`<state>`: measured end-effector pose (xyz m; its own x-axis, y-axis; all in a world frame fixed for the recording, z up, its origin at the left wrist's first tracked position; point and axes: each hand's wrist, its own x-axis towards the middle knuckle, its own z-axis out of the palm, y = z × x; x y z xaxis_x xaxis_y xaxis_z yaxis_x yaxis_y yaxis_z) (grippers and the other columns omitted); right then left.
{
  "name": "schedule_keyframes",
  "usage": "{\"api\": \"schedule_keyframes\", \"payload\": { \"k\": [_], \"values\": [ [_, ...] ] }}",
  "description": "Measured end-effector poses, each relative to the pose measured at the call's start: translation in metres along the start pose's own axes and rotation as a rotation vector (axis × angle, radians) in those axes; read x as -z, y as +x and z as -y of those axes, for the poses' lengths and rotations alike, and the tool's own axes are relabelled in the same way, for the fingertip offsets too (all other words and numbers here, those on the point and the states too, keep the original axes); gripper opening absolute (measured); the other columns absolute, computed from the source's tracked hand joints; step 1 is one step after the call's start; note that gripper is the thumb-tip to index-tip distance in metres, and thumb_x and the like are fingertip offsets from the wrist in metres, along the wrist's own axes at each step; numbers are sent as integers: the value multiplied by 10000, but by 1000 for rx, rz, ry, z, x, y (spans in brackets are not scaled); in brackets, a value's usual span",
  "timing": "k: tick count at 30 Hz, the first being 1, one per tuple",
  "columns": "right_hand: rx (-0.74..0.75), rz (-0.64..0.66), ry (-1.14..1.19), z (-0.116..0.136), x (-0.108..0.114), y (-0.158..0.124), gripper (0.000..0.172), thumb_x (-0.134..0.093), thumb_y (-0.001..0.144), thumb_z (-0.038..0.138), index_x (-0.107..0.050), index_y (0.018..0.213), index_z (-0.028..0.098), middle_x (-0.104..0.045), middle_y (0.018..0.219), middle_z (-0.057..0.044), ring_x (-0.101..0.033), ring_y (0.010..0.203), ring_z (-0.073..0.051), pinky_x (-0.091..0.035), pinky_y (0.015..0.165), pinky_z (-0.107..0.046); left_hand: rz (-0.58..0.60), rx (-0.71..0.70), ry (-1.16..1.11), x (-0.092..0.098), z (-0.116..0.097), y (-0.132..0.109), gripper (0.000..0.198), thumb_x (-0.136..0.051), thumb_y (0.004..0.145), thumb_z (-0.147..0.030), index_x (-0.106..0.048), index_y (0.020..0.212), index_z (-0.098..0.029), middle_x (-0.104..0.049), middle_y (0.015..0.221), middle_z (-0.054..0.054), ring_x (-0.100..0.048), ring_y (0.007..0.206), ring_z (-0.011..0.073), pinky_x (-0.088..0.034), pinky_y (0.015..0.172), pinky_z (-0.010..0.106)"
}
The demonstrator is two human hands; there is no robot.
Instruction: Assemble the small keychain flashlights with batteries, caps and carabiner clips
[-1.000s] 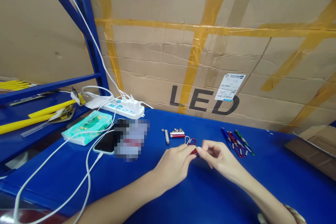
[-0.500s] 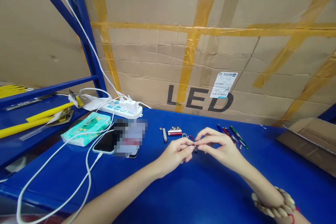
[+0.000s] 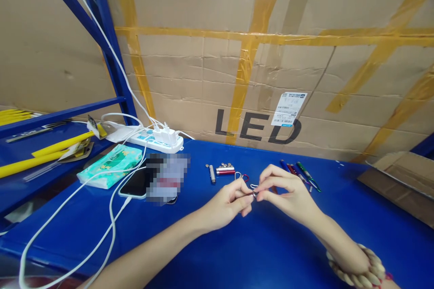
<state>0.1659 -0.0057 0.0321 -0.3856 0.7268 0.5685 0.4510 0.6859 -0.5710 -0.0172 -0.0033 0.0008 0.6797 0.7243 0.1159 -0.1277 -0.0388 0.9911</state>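
Note:
My left hand [image 3: 233,203] is closed, its thumb and fingers pinching a small dark, shiny piece [image 3: 254,194]. The fingertips of my right hand [image 3: 288,194] pinch the same piece from the other side. Fingers cover most of it, so its kind does not show. A light wire-like clip [image 3: 253,186] shows just behind the fingertips. Beyond my left hand lie a white and red clip [image 3: 242,176], a silver tube [image 3: 212,174], and a silver tube and a red tube [image 3: 225,171] side by side. Several small round button cells [image 3: 226,165] lie behind these.
Several pens [image 3: 301,175] lie behind my right hand. To the left are phones [image 3: 134,185], partly blurred, a tissue pack [image 3: 110,166], a power strip [image 3: 169,143] and looping white cables [image 3: 113,216]. A cardboard flap [image 3: 400,185] stands right; a large carton [image 3: 190,76] closes the back.
The fingertips of both hands have shifted slightly, moving the small piece a little down and right. The light clip behind them now shows more plainly.

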Motion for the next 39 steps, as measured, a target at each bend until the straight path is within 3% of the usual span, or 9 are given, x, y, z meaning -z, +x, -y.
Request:
{"api": "schedule_keyframes", "payload": {
  "k": [6,11,14,18,21,26,32,36,39],
  "values": [
    [-72,-33,-12,-3,-10,-1,308,-633,765,443,-667,594,189,-557,603,-30,-516,531,-118,-407,433,-228,-183,-68,226,0,0,0,147,-468,842,-255,-416,731,-175,-461,595,-42,-431,571,88,-342,605,228],
    [-185,-53,11,-10,-20,-4,354,-587,792,462,-626,592,173,-559,632,-36,-537,535,-123,-432,447,-234,-226,-77,323,1,3,3,130,-438,853,-250,-423,744,-182,-512,613,-33,-489,596,101,-374,622,226],
    [-211,-22,-50,-13,-21,-5,316,-546,827,448,-654,709,175,-604,713,-44,-548,527,-113,-445,467,-234,-261,-68,411,5,5,6,105,-437,860,-273,-455,805,-186,-572,647,-25,-536,644,117,-392,668,239],
    [-213,-54,-264,-17,-14,-5,283,-490,868,432,-658,924,212,-650,832,-34,-561,519,-94,-456,490,-220,-448,-111,391,14,0,8,149,-399,884,-324,-455,887,-186,-602,667,-16,-537,615,118,-393,637,240],
    [-157,-94,-513,-27,-4,-5,267,-454,886,397,-665,873,233,-662,850,-16,-563,519,-83,-422,456,-198,-630,-145,327,21,-5,10,183,-381,895,-359,-432,920,-186,-600,665,-11,-497,582,110,-371,606,235],
    [-133,77,-702,-43,10,-4,214,-470,861,296,-672,810,247,-685,842,3,-600,523,-96,-390,416,-191,-752,-160,185,28,-5,13,258,-387,882,-448,-406,900,-192,-548,646,-26,-434,521,92,-328,521,219],
    [-195,339,-704,-37,7,-5,175,-500,854,265,-675,846,260,-694,900,-6,-660,653,-157,-480,543,-242,-735,-115,176,25,-7,12,352,-380,871,-504,-445,757,-178,-499,610,-34,-399,501,76,-290,493,208],
    [-208,374,-663,-35,4,-6,197,-473,875,251,-668,892,268,-688,940,-8,-670,753,-182,-510,636,-281,-776,-119,202,27,-12,10,448,-381,852,-558,-462,648,-167,-419,539,-42,-371,491,79,-285,494,206],
    [-176,326,-649,-40,4,-7,279,-379,908,219,-650,954,263,-673,992,-22,-665,816,-186,-517,646,-285,-832,-144,162,31,-14,9,477,-366,839,-591,-453,633,-170,-397,536,-43,-350,475,81,-279,478,208]
  ]
}}
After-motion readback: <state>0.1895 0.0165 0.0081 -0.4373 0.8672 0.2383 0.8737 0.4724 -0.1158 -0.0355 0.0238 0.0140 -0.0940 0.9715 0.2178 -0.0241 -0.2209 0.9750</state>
